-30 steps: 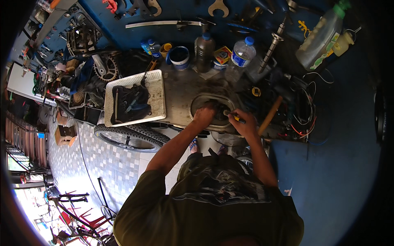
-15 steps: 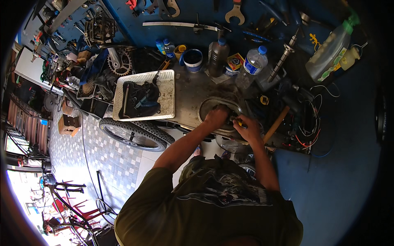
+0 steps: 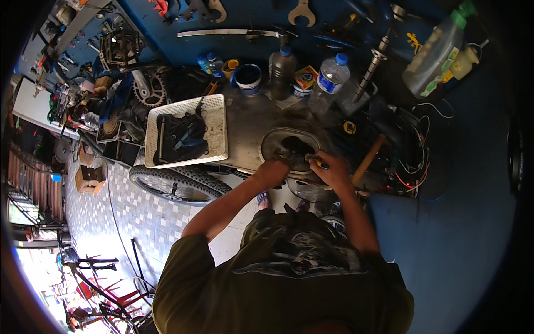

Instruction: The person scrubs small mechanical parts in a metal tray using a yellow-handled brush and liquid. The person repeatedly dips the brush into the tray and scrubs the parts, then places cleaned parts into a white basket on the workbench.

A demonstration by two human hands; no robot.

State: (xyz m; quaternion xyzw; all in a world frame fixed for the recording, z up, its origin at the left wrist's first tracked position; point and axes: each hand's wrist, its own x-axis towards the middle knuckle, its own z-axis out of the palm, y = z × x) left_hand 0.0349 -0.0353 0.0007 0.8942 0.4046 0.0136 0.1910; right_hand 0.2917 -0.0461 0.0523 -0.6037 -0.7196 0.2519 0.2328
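Observation:
An oval metal tray (image 3: 265,146) lies on the workbench in front of me, with a dark, wet-looking patch (image 3: 297,146) inside it. My left hand (image 3: 271,173) is closed at the tray's near left edge, its fingers curled down. Whatever it grips, if anything, is hidden. At the near right edge my right hand (image 3: 334,171) is closed around a tool with a yellow-and-black handle (image 3: 320,163). The tool's tip points toward the tray, but its kind is too small to tell. Both hands are a short way apart.
Left of the tray stands a white plastic basket (image 3: 222,128) with dark parts and tools. Bottles (image 3: 332,83) and a tub (image 3: 247,80) line the back. A wooden handle (image 3: 369,160) and loose cables (image 3: 414,161) lie right. Below the bench edge is a bicycle wheel (image 3: 172,186).
My left hand has drawn back from inside the tray to its near edge, uncovering the dark patch. My right hand stays by the tray's right side. The whole view has shifted slightly.

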